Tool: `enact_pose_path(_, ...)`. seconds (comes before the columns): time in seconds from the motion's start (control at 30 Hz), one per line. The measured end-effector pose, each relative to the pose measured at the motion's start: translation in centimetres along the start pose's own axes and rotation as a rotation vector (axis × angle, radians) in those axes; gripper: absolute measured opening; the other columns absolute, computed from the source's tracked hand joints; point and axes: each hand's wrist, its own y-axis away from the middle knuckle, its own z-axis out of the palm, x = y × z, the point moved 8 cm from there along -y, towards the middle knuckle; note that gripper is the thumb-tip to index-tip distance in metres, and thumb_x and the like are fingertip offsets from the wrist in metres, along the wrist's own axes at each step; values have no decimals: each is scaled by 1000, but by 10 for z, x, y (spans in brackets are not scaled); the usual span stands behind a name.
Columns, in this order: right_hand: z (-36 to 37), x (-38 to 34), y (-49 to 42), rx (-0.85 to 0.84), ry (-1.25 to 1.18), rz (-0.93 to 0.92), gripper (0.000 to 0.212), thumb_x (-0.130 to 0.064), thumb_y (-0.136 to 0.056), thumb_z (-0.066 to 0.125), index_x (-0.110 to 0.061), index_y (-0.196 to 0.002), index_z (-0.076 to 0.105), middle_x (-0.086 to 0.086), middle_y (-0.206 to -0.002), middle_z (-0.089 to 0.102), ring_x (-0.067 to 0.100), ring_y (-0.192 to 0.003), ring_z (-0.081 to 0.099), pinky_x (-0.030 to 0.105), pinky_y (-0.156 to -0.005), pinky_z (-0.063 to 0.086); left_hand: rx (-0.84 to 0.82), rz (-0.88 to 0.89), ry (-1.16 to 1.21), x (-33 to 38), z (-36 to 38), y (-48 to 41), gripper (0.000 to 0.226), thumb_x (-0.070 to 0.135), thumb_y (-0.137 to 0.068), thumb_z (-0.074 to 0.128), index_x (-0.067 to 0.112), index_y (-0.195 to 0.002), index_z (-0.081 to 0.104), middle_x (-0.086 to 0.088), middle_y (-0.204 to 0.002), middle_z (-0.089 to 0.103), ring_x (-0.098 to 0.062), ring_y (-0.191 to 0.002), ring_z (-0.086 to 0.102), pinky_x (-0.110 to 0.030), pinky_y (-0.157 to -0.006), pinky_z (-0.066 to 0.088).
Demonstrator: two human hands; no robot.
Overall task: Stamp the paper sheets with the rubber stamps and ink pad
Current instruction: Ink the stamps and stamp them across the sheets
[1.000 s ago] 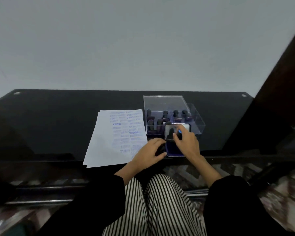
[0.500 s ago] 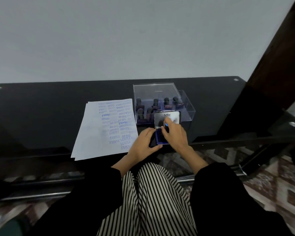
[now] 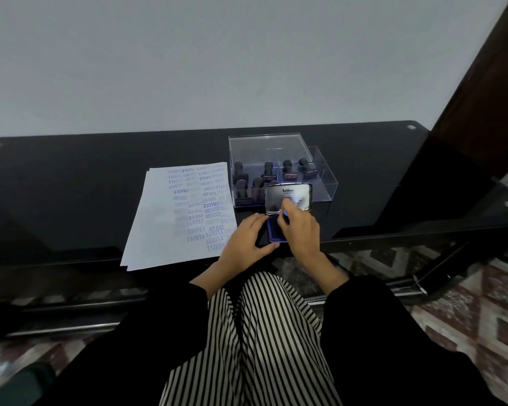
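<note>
Black glass table (image 3: 71,200) is in the same state as a second ago, only the head camera has tilted. Paper sheets (image 3: 185,212) at 10 o'clock from the hands are already thick with blue stamps. Clear box (image 3: 326,183) of spare rubber stamps (image 3: 269,169) sits at 12. The ink pad (image 3: 273,230) is open, lid up. Left hand (image 3: 244,240) rests flat, steadying the pad's edge. Right hand (image 3: 301,228) is curled tight on a stamp with a blue bit (image 3: 285,213) showing, still pressing into the ink. So it's re-inking, I reckon; paper's next.
</note>
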Motion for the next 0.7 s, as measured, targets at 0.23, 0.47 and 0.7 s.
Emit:
enact_pose_path(0.23,7,3,-4,-21,-5,18,8,-5,-83,61,-1,-85,54,18,-62,60,34,-55,57,33,-50,40,-2,-8,6,0,-1,0,68,39,-86,62,13,-143,34,-3,-148,36,-14,-140,25,-15,-107,14)
enact_pose_path(0.47,9,4,-8,-52,4,18,8,-9,-88,54,-1,-90,54,19,-68,61,34,-63,58,35,-54,39,-17,-14,1,0,0,-1,69,39,-86,62,13,-143,33,-4,-148,35,-15,-140,24,-19,-111,17)
enact_pose_path(0.7,13,7,-12,-83,0,45,11,-12,-90,52,-3,-94,54,19,-74,62,35,-70,59,37,-58,42,-32,-26,-3,-2,1,-2,71,42,-86,61,14,-144,32,-3,-149,34,-14,-141,24,-21,-111,18)
